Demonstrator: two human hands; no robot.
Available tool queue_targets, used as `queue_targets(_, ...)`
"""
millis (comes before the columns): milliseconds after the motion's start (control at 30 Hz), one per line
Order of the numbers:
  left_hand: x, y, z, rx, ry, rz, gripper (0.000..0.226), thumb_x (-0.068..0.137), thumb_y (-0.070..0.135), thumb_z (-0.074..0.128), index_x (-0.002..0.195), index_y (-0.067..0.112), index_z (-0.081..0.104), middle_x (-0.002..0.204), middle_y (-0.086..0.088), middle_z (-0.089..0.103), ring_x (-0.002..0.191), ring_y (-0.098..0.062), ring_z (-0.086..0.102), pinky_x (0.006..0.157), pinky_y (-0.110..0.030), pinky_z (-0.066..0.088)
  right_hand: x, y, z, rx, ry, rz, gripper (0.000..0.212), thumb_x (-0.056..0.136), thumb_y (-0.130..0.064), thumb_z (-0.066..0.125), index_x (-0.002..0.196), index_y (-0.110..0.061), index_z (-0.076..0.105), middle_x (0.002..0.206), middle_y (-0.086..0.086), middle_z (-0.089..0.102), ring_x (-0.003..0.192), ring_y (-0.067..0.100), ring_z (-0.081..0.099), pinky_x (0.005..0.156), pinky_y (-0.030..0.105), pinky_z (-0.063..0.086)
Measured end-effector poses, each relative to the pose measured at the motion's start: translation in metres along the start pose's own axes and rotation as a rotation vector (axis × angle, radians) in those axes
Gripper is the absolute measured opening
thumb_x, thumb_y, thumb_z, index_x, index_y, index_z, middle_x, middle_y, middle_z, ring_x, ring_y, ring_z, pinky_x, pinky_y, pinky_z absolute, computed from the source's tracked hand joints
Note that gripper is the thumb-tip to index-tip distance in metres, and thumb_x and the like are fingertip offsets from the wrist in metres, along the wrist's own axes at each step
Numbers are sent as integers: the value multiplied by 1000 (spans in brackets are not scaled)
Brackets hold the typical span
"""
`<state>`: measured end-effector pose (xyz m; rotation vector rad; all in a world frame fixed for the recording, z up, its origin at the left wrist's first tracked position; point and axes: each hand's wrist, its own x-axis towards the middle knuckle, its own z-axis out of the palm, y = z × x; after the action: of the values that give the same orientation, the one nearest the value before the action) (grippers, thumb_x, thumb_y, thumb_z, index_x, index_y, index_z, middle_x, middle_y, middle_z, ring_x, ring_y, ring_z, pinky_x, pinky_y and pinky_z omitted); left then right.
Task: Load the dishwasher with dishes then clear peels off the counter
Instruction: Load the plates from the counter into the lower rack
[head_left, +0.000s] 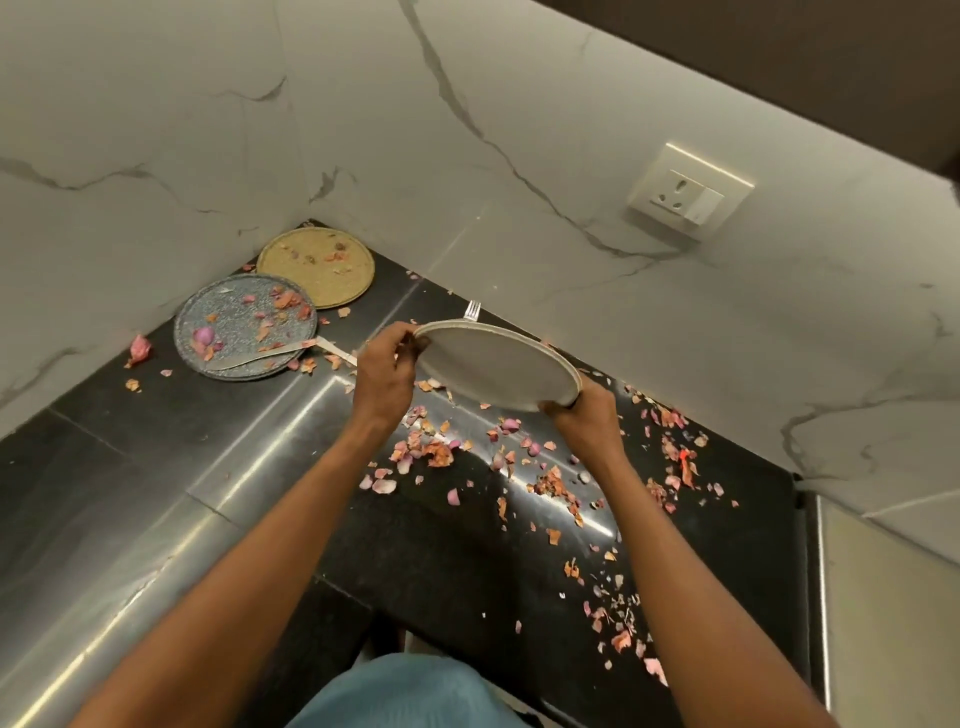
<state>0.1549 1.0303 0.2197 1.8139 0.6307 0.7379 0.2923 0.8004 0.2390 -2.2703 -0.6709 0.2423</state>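
Observation:
A white round plate (496, 366) is held tilted above the black counter (156, 441), its underside facing me. My left hand (387, 364) grips its left rim and my right hand (582, 415) grips its lower right rim. A fork (471, 310) pokes out behind the plate's top edge. In the far corner lie a blue speckled plate (228, 332) with onion peels and a knife (275, 353) across it, and a yellow plate (317, 267) behind it. Pink and orange onion peels (431, 452) are scattered over the counter.
Marble walls close the counter's corner at left and back. A wall socket (691, 192) sits on the right wall. More peels (618, 618) lie near the counter's front right edge. The dishwasher is not in view.

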Motion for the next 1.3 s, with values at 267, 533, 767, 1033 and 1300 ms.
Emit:
queue_targets(267, -34, 30, 60, 195, -304, -86, 20, 104, 22, 52, 85, 16, 54, 79, 3, 60, 76, -17, 58, 63, -35, 52, -82, 62, -39, 177, 106, 246, 46, 83, -12, 84, 119, -22, 58, 109, -9, 67, 104, 16, 67, 86, 35, 61)
queue_targets(533, -109, 79, 146, 286, -471, -139, 25, 104, 27, 53, 87, 10, 61, 78, 0, 59, 75, -20, 60, 60, -30, 46, -199, 112, -96, 465, 445, 386, 53, 87, -19, 79, 133, -30, 54, 114, -9, 70, 101, 9, 71, 78, 29, 63)
queue_targets(767, -208, 106, 198, 190, -716, -200, 31, 103, 29, 53, 85, 8, 67, 79, -12, 71, 72, -30, 71, 66, -50, 62, -309, 141, -132, 752, 892, 652, 29, 86, -17, 79, 114, -14, 76, 94, -7, 76, 81, 9, 69, 64, 24, 59)
queue_targets(1033, -340, 145, 264, 133, -962, -194, 18, 102, 24, 54, 100, 7, 59, 83, -17, 65, 55, -28, 64, 34, -28, 47, -460, 183, -163, 752, 1172, 775, 21, 91, -15, 73, 111, -10, 75, 103, 1, 73, 90, 10, 65, 69, 24, 51)
queue_targets(1300, -458, 162, 319, 144, -1141, -146, 16, 100, 25, 60, 96, 10, 66, 90, -12, 68, 74, -23, 63, 47, -28, 50, -582, 213, -172, 812, 1429, 887, 16, 94, -14, 68, 108, -9, 74, 87, 3, 67, 71, 17, 59, 52, 25, 48)
